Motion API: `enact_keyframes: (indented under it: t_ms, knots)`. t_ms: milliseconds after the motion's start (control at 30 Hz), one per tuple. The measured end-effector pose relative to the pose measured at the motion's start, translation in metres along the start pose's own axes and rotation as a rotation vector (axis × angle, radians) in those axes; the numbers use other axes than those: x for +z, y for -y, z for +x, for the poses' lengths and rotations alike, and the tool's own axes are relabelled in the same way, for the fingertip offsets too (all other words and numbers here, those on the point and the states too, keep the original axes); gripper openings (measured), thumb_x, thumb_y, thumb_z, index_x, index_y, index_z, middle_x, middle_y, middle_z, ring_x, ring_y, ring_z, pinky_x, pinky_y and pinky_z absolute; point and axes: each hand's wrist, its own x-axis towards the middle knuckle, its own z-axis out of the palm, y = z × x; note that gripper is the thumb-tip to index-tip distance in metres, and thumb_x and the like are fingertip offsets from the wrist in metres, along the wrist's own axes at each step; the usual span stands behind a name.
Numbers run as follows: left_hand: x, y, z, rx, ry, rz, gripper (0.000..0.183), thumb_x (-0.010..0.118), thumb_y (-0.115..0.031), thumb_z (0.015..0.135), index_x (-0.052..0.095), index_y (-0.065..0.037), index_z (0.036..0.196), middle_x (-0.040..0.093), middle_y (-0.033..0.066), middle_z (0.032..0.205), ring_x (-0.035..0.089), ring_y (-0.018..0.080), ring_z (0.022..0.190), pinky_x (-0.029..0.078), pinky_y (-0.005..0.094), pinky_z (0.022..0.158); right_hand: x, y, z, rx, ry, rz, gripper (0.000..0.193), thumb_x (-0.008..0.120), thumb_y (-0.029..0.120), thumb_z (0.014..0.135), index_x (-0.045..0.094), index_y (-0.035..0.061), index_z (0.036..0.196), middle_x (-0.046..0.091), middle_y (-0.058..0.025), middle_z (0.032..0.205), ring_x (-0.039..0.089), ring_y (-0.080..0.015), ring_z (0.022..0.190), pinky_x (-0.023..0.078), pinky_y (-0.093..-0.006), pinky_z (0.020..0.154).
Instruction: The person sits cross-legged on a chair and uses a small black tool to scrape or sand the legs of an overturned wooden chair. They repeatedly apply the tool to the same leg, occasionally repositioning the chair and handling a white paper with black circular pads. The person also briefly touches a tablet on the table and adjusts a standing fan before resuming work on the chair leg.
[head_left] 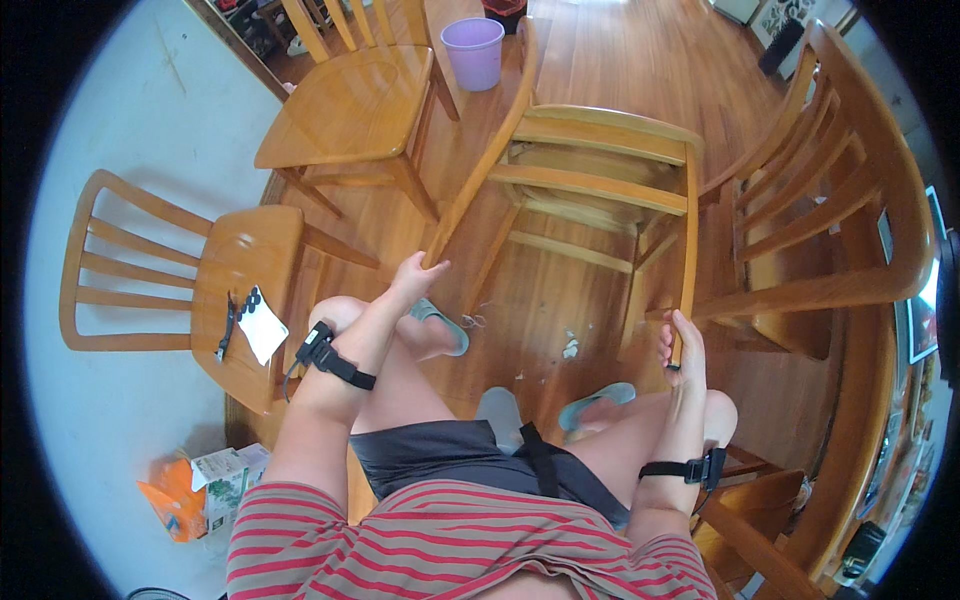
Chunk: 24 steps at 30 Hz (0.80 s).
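In front of me a wooden chair [588, 187] is tilted, with two of its long legs pointing toward me. My left hand [408, 280] is closed around the lower end of the left leg. Around the right leg, close to its dark-tipped end, my right hand [686, 348] is wrapped. Crossbars join the two legs, and part of the frame lies behind them. Both my forearms wear black straps with small devices.
Wooden chairs stand at the left [245, 250], back left [350, 105] and right [850, 200]. A white paper [262, 328] and a black strap [227, 325] lie on the left seat. White scraps [570, 348] dot the floor. A purple bin [473, 55] stands behind; an orange bag [178, 500] sits lower left.
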Motion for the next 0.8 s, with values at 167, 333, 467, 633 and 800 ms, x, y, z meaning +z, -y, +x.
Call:
enact_keyframes:
  t_ms: [167,333,467,633,800]
  knots:
    - [0.023,0.010,0.011,0.049,0.167,-0.128,0.039,0.071,-0.033,0.081,0.055,-0.003,0.101,0.053,0.0008,0.063,0.047,0.0092,0.050,0.037,0.0262,0.043,0.014,0.021,-0.027,-0.088,-0.084,-0.136,0.023,0.053,0.028,0.094,0.051,0.0062,0.100,0.048,0.0000,0.063,0.042,-0.0076,0.042,0.032,-0.0199,0.033]
    - [0.041,0.038,0.055,0.027,0.136,-0.175,0.031,0.069,-0.031,0.082,0.056,-0.006,0.096,0.053,-0.0003,0.062,0.047,0.0085,0.051,0.037,0.0249,0.045,0.036,0.015,-0.036,-0.144,-0.062,-0.063,0.024,0.054,0.027,0.093,0.048,0.0057,0.103,0.050,-0.0027,0.065,0.048,-0.0106,0.042,0.036,-0.0219,0.031]
    - [0.045,0.054,0.081,0.094,0.089,-0.016,0.033,0.067,-0.032,0.082,0.057,-0.006,0.099,0.058,0.0038,0.069,0.054,0.0121,0.060,0.042,0.0270,0.052,0.051,0.010,-0.036,-0.143,-0.049,0.008,0.026,0.053,0.028,0.093,0.048,0.0052,0.105,0.050,-0.0035,0.066,0.048,-0.0112,0.042,0.037,-0.0225,0.032]
    - [0.037,0.038,0.072,0.041,-0.107,0.531,0.055,0.065,-0.047,0.079,0.054,-0.003,0.111,0.063,0.0185,0.097,0.061,0.0304,0.094,0.048,0.0404,0.078,0.063,0.012,-0.039,-0.116,0.052,0.083,0.032,0.047,0.032,0.095,0.046,0.0037,0.112,0.051,-0.0051,0.069,0.052,-0.0131,0.048,0.039,-0.0251,0.035]
    - [0.035,0.019,0.046,-0.120,-0.339,0.735,0.077,0.066,-0.057,0.075,0.045,-0.003,0.126,0.051,0.0221,0.126,0.052,0.0353,0.114,0.043,0.0420,0.093,0.079,0.008,-0.036,-0.157,0.221,0.062,0.040,0.044,0.035,0.096,0.043,0.0022,0.119,0.055,-0.0119,0.087,0.058,-0.0194,0.060,0.048,-0.0317,0.046]
